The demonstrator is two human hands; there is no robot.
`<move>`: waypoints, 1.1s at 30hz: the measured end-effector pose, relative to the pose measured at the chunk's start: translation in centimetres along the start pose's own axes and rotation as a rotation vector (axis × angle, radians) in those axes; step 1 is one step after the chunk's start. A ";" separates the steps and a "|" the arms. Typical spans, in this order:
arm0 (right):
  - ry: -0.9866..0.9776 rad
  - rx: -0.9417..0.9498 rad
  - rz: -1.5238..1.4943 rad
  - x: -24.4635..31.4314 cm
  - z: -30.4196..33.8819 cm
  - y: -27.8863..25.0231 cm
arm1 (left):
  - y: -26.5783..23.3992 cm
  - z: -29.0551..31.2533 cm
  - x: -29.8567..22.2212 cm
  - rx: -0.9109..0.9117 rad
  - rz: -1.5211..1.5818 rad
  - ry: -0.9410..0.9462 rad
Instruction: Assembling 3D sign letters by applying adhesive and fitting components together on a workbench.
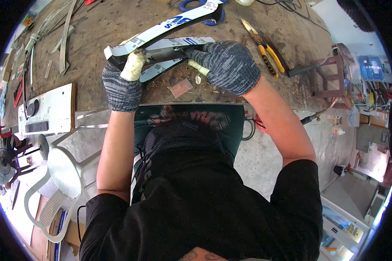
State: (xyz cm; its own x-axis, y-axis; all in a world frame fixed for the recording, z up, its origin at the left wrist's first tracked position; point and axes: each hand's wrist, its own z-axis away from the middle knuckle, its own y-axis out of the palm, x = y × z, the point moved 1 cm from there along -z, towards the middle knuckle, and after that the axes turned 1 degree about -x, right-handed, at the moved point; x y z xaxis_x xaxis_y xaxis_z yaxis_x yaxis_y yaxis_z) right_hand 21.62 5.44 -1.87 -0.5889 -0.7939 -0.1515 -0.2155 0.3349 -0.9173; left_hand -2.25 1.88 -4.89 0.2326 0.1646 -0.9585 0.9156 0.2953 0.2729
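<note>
Both my hands wear grey knit gloves, and the thumbs are wrapped in cream tape. A bent metal strip (161, 32), covered in white film with blue print, is held above the workbench; its arms fold back from a corner at the left. My left hand (123, 85) is closed around that corner, thumb pressed on top. Closed at the right end of the middle arm is my right hand (231, 67), fingertips against its dark inner side. Whether a small piece is also in those fingers is hidden. Below lie a small clear reddish plate (181, 88) and a shiny oval bit (198, 80).
Orange-handled pliers (270, 54) lie right of my right hand. A blue ring (190, 6) sits behind the strip. Flat metal bars (66, 39) and a white board (52, 108) are at the left. A white plastic chair (65, 169) and a wooden stool (333, 74) flank me.
</note>
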 end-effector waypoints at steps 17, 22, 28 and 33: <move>0.425 -0.269 -0.501 2.6 -1.1 -0.4 | -0.2 -0.1 0.2 0.030 0.134 -0.005; 0.502 -0.155 -0.549 3.1 -1.5 0.0 | -0.4 0.1 0.4 -0.003 0.034 0.040; 0.417 -0.160 -0.362 4.1 -1.6 -0.7 | -0.6 0.0 0.5 0.003 0.028 0.013; 0.462 -0.154 -0.435 4.8 -1.3 -0.5 | -1.1 -0.2 1.1 0.014 -0.036 0.029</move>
State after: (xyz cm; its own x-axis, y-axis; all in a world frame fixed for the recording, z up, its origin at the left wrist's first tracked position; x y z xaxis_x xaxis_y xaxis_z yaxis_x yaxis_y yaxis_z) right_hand 17.86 2.11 -1.62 -0.6895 -0.5846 0.4276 -0.5990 0.1284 -0.7904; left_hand -3.03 1.92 -6.25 0.1894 0.1817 -0.9649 0.9278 0.2886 0.2365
